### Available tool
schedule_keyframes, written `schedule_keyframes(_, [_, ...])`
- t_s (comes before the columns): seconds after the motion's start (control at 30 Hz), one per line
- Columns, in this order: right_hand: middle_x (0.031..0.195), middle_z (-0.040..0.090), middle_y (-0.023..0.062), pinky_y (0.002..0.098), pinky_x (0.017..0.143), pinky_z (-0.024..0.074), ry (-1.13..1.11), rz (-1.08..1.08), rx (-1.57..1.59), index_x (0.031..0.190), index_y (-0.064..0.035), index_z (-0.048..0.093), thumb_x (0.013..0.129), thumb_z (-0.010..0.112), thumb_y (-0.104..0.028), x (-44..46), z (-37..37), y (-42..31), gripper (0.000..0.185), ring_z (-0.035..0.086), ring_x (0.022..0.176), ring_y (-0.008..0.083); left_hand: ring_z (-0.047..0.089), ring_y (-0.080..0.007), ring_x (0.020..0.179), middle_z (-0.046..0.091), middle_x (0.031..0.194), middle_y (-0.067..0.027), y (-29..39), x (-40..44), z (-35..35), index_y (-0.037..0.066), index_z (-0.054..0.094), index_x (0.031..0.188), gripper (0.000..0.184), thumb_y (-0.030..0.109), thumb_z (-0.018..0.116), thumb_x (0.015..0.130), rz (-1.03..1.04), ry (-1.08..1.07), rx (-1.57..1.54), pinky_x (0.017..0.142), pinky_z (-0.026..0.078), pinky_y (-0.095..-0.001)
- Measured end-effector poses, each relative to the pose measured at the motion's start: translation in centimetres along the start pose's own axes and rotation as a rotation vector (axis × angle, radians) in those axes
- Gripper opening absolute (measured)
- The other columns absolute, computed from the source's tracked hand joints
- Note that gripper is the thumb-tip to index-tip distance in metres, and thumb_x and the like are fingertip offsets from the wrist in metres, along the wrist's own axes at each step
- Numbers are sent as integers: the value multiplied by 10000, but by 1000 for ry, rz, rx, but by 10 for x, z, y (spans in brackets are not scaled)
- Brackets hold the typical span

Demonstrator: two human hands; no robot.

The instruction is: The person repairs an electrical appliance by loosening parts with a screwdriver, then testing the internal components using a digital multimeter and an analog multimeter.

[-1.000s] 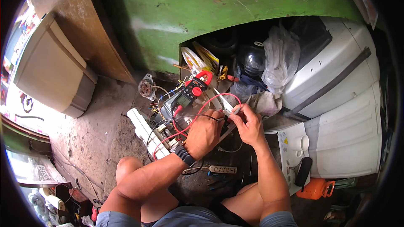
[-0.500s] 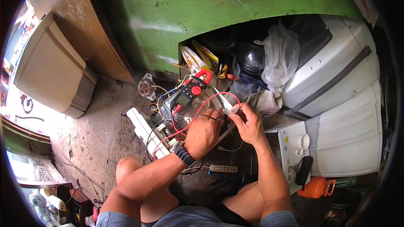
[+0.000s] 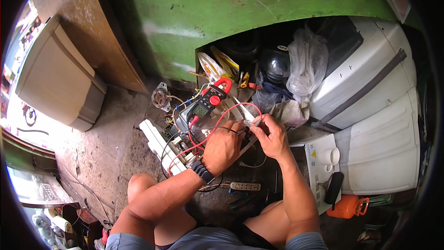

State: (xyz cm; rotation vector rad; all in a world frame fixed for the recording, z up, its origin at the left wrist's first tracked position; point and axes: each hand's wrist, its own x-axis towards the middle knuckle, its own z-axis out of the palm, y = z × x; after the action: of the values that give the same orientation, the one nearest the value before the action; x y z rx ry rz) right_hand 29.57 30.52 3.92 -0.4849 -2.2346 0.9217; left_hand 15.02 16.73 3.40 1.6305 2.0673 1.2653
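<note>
A red and black clamp meter lies on an opened appliance with a white control panel and exposed wires. Its red and black leads loop toward my hands. My left hand, wearing a dark wristband, is closed around the black test probe. Close by on the right, my right hand pinches the end of the red test lead. Both hands meet over the appliance's edge; the probe tips and what they touch are too small and partly hidden.
A round motor-like part with wires lies left of the meter. Near my knees is a power strip. On the right are a white mug, an orange container and large white panels. A black helmet and plastic bags fill the alcove.
My right hand has shifted very slightly left, with the red lead's loop moving along. My left hand and the meter stay in place.
</note>
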Motion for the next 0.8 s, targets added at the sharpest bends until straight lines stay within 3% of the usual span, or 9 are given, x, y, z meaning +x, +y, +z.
schedule_keyframes(0.27, [791, 663, 49, 302, 649, 503, -12, 9, -1, 1043, -31, 652, 979, 764, -104, 0, -2, -3, 148, 604, 686, 120, 673, -434, 994, 691, 1077, -206, -2, -1, 1, 19, 683, 1147, 200, 98, 645, 967, -1, -6, 12, 848, 544, -516])
schedule_keyframes(0.33, [883, 682, 118, 359, 717, 542, -40, 76, -1, 1022, -4, 648, 966, 760, -84, 0, -3, -6, 150, 690, 773, 244, 675, -435, 987, 692, 1076, -206, -2, 0, 1, 20, 683, 1149, 203, 96, 648, 964, 2, -4, 16, 844, 546, -516])
schedule_keyframes(0.37, [883, 682, 118, 359, 717, 542, -39, 76, -1, 1022, -4, 648, 966, 760, -84, 0, -2, -5, 150, 690, 773, 244, 677, -435, 981, 693, 1075, -205, -2, 0, 1, 21, 683, 1151, 207, 94, 651, 960, 6, -2, 20, 839, 547, -516])
schedule_keyframes(0.43, [785, 655, 37, 302, 641, 495, 3, 8, 18, 1043, -34, 653, 981, 755, -94, 0, 0, -1, 134, 597, 692, 111, 679, -437, 973, 697, 1069, -202, 0, -1, 0, 19, 682, 1145, 201, 97, 653, 962, -4, 9, -2, 834, 549, -516])
schedule_keyframes(0.57, [871, 672, 109, 350, 710, 537, -17, 89, 41, 1031, -8, 635, 978, 740, -78, -3, -2, 0, 137, 682, 765, 213, 688, -436, 944, 707, 1034, -200, 0, -1, 2, 10, 675, 1119, 177, 90, 676, 961, 25, 94, -63, 811, 555, -510])
schedule_keyframes(0.73, [939, 657, 27, 260, 666, 501, 121, 134, 343, 1119, -29, 584, 1058, 658, -90, -10, 3, 17, 114, 636, 783, 80, 699, -415, 867, 705, 952, -204, 2, -3, -4, 3, 674, 1069, 148, 69, 709, 941, 55, 108, -113, 752, 556, -484])
schedule_keyframes(0.8, [986, 660, 34, 260, 703, 522, 103, 157, 328, 1139, -36, 575, 1064, 652, -102, -12, 2, 16, 126, 645, 796, 90, 702, -407, 841, 702, 929, -204, 3, -4, -5, 2, 675, 1055, 144, 62, 718, 931, 54, 94, -125, 730, 554, -475])
